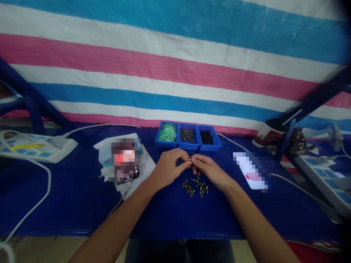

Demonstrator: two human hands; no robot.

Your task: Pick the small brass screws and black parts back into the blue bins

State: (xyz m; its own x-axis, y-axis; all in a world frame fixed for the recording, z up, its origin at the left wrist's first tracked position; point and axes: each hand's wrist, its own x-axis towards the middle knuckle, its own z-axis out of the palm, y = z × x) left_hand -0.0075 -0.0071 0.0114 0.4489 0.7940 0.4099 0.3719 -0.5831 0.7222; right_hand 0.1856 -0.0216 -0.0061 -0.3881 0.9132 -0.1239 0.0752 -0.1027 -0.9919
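My left hand [171,166] and my right hand [210,170] meet above the middle of the table. Thumb and fingers of both are pinched on a small brass-coloured metal part [189,159], mostly covered by the fingertips, so its exact shape is hidden. Just below them on the blue tabletop lies a loose pile of small brass-coloured screws [189,188] with dark heads. Beyond my fingers stand three joined blue bins: one with green plastic bags [168,132], one with small brass-coloured parts [187,136], one with small black parts [206,137].
Left of my hands, a phone [131,175] lies on white packaging [145,164]. A lit phone [252,175] with a cable lies to the right. Power strips [59,149] sit at both sides, and a cup [267,133] stands at the back right before a striped sheet [175,80].
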